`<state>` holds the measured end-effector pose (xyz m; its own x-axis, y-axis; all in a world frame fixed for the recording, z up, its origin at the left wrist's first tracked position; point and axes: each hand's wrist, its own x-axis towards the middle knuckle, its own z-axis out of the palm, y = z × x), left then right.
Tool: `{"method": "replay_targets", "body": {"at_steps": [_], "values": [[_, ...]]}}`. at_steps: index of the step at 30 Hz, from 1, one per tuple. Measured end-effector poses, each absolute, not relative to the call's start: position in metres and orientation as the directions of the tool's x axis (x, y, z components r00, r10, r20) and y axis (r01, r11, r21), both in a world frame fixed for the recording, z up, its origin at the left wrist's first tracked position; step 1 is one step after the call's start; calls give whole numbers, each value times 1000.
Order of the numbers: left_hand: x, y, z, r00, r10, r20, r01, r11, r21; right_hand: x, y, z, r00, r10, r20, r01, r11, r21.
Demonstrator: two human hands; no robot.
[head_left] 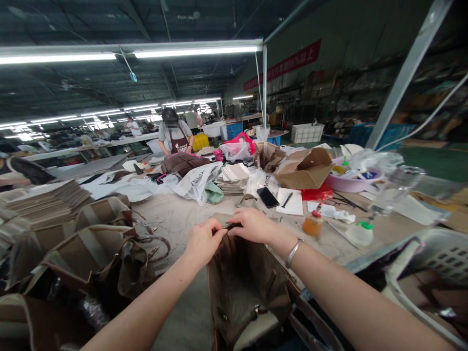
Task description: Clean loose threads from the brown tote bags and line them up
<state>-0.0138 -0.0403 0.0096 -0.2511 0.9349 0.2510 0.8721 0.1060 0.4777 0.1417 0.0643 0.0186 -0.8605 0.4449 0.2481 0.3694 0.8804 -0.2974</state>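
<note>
A brown handbag (252, 287) stands open in front of me, its lining and a strap with a metal clasp showing inside. My left hand (206, 240) pinches the far rim of the bag between thumb and fingers. Close beside it, my right hand (252, 225), with a silver bangle on the wrist, grips the same rim from above. Both hands are closed on this edge, almost touching. Past them on the table lie a black phone (268, 197) and a white notepad (290, 201) with a dark pen on it.
Several unfinished brown bags (91, 248) crowd the left, before stacked board (54, 202). A glue jar (312, 223), a green-capped bottle (363, 233) and a cardboard box (304, 167) are right of centre. A white basket (431, 253) stands near right. Across the table a person in an apron (179, 141) works.
</note>
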Motion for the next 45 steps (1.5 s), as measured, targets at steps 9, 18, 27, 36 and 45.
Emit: {"method": "replay_targets", "body": {"at_steps": [9, 18, 27, 36, 45], "values": [[-24, -48, 7, -231, 967, 112, 723, 93, 685, 139, 62, 18, -863, 448, 233, 407, 891, -203], [-22, -46, 13, -197, 974, 116, 852, 112, 511, 137, 62, 14, -868, 426, 255, 377, 900, -220], [-20, -44, 13, -175, 973, 149, 903, 98, 418, 139, 61, 15, -869, 445, 218, 389, 885, -255], [-21, -42, 10, -151, 974, 170, 918, 75, 388, 142, 66, 16, -890, 380, 251, 291, 899, -329], [-30, -47, 11, -102, 992, 73, 807, 40, 589, 134, 57, 20, -874, 402, 273, 371, 915, -158]]}}
